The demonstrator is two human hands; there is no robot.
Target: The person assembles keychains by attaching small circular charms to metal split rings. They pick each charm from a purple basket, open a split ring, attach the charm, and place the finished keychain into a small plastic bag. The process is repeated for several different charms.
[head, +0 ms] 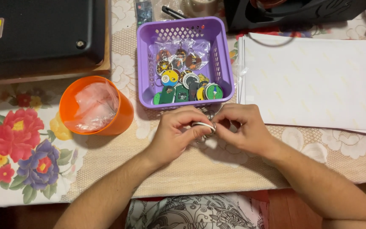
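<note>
Keychain, small round white-rimmed disc with metal ring (204,126), sits pinched between both hands just in front of the purple basket, above the desk near its front edge. Left hand (176,133) curls round it, thumb and fingertips pressed onto the disc rim, grip tight on the keychain. Right hand (242,127) meets it from the other side, fingers bunched and pinching the same piece at the ring end; detail of ring is mostly hidden by the fingers.

Purple plastic lattice basket (144,63) just behind the hands, holds a heap of round and shaped keychains (187,87) in green, yellow, white and dark colours, some in clear plastic bags toward the back. Orange plastic cup (123,116) left of basket, lying tilted with its mouth toward the camera, crumpled clear plastic bags (93,106) inside.

Stack of white paper sheets (314,80) right of basket, near the right hand, not touching it. Desk covered by lace-patterned beige cloth (217,169) and, at left, a floral tablecloth with red and purple flowers (18,144). Black box-like device (39,29) at top left, black item (284,12) at top right.
</note>
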